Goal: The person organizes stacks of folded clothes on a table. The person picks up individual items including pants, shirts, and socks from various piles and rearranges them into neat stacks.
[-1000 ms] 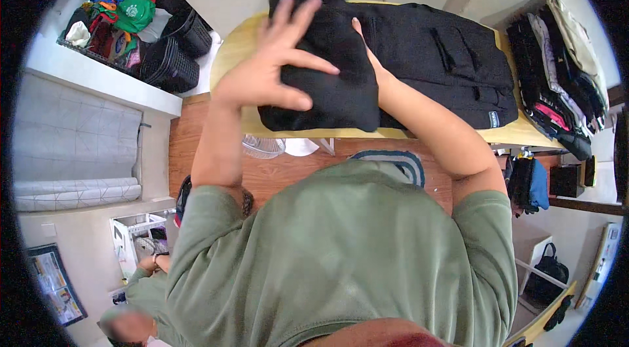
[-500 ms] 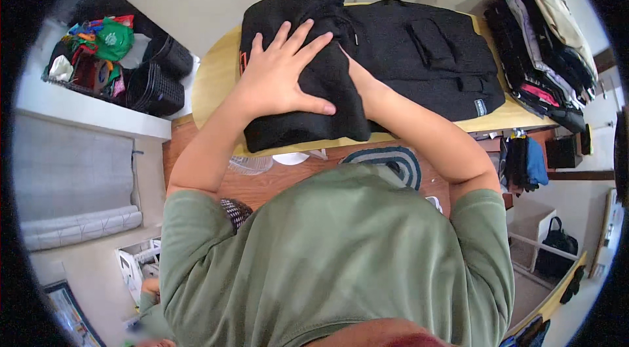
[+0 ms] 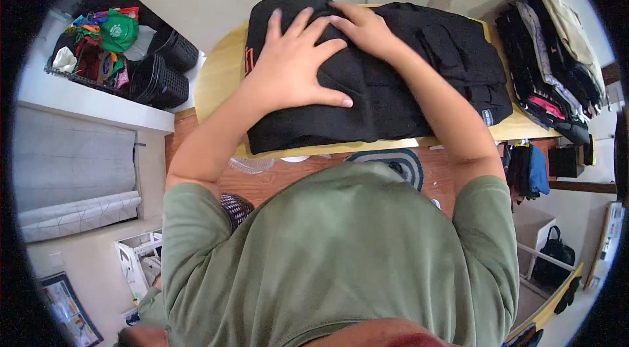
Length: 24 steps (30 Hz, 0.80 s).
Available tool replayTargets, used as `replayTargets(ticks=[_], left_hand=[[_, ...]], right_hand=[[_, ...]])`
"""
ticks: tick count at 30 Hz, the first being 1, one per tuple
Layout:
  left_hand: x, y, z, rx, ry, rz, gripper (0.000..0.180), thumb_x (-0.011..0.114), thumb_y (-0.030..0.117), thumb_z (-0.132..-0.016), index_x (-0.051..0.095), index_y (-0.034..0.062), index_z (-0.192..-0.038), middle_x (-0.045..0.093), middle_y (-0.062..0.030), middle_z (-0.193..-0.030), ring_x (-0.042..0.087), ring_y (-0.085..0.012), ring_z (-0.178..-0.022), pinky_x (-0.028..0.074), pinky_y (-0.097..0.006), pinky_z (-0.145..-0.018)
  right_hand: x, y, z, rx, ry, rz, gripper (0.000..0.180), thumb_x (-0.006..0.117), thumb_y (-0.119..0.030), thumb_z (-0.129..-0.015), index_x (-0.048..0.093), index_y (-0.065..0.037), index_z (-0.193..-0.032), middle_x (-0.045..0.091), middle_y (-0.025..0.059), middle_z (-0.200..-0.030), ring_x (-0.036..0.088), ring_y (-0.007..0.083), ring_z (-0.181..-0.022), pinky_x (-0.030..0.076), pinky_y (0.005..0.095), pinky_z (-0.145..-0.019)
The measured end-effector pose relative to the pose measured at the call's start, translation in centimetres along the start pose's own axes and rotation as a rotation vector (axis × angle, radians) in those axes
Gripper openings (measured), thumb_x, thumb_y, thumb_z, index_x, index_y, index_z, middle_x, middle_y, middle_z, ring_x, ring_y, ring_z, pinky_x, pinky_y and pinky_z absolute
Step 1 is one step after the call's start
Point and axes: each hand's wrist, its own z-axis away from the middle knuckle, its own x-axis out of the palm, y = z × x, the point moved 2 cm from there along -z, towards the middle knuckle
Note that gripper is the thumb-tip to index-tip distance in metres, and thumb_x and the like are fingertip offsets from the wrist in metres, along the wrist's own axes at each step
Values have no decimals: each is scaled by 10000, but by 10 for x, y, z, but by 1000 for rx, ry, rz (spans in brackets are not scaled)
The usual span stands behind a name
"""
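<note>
A folded black garment [image 3: 314, 127] lies across the pale wooden table [image 3: 219, 78], its left part doubled over. Reddish-orange marks show at its left edge; a flapped pocket and a small label are on the right part. My left hand [image 3: 291, 69] rests on the folded part with fingers spread and thumb out to the right. Near the far edge of the fold, my right hand [image 3: 367, 29] lies palm down on the cloth, fingers extended toward the left. Neither hand grips anything that I can see.
Folded clothes [image 3: 550, 59] are stacked at the table's right end. On the left, black baskets [image 3: 157, 82] stand beside a bin of colourful items [image 3: 98, 42]. An oval striped rug [image 3: 406, 164] lies on the wooden floor below. Part of another person [image 3: 154, 308] shows at lower left.
My right hand has come out from under the fold and now lies on top at the far side. The folded part is flatter and reaches further right. My left hand stays spread on it.
</note>
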Motion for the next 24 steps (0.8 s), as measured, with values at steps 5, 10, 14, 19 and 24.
replayTargets(ticks=[5, 10, 14, 19, 24], left_hand=[[10, -12, -28, 304, 88, 129, 742, 742, 646, -691, 647, 152, -1235, 380, -145, -1554, 312, -373, -1453, 251, -660, -1119], [19, -18, -22, 256, -13, 139, 701, 747, 642, -684, 658, 129, -1153, 475, -145, -1459, 404, -382, -1378, 306, -617, -1103], [9, -27, -5, 248, 86, 166, 679, 743, 659, -674, 695, 108, -1068, 595, -157, -1277, 518, -362, -1230, 377, -510, -1062], [-2, -42, 16, 110, -5, 197, 702, 789, 637, -630, 671, 108, -1076, 594, -165, -1204, 528, -364, -1201, 360, -571, -1088], [7, -26, 5, 155, 74, 93, 911, 768, 690, -633, 560, 138, -1326, 420, -221, -1469, 409, -441, -1357, 297, -635, -1114]], right_hand=[[11, 40, 3, 38, 125, -651, 520, 563, -262, -998, 426, -146, -1487, 541, 212, -1419, 564, 323, -1281, 450, 415, -1054], [10, 42, 3, 58, 131, -355, 518, 565, -228, -989, 425, -65, -1460, 599, 248, -1327, 570, 394, -1250, 462, 435, -1038], [10, 38, 2, 103, 101, -228, 508, 568, -251, -981, 460, -44, -1433, 611, 262, -1294, 579, 404, -1224, 459, 449, -1038], [9, 34, 7, 55, 114, -173, 506, 568, -266, -982, 470, -43, -1426, 614, 244, -1302, 577, 402, -1227, 462, 443, -1035], [6, 33, 5, 131, 114, -251, 496, 581, -295, -976, 507, -38, -1394, 627, 236, -1282, 587, 403, -1210, 463, 446, -1031]])
